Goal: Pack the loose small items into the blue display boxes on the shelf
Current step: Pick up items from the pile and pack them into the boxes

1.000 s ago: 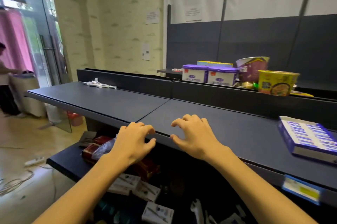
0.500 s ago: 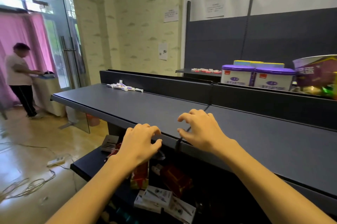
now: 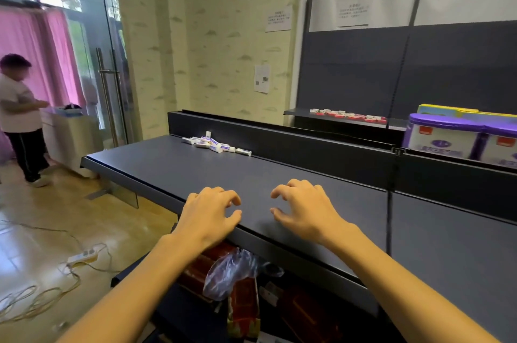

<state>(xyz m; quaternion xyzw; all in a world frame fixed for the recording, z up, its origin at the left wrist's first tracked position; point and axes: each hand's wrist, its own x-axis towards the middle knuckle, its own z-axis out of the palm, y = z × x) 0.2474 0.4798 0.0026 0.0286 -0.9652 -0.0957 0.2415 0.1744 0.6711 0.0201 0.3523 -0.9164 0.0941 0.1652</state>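
A person (image 3: 19, 116) in a white top stood far off on the left by a pale counter (image 3: 70, 133), well away from the work. White cables (image 3: 36, 298) and a power strip (image 3: 82, 257) lay on the floor there.

Next came the dark shelf (image 3: 173, 175). The loose small items (image 3: 215, 145) lay in a little heap at its back, close to the raised back edge. That was a long reach from both hands. They looked like small white and purple tubes or packs, but they were too small to tell for sure.

The left hand (image 3: 208, 215) hung over the front edge of the shelf. Its fingers were loosely curled and it held nothing. The right hand (image 3: 300, 210) was just beside it, over the shelf top, curled the same loose way and also holding nothing. I think the hands were like that because they were getting ready to go to the heap.

Nothing sat on the shelf between the hands and the heap. No blue display box showed anywhere, so I could not tell where the items must go.

Under the shelf sat red boxes (image 3: 243, 303) and a crumpled plastic bag (image 3: 229, 272). On the right, purple-lidded tubs (image 3: 447, 138) stood behind the back edge, and a row of small red and white packs (image 3: 347, 115) lay on a far shelf.
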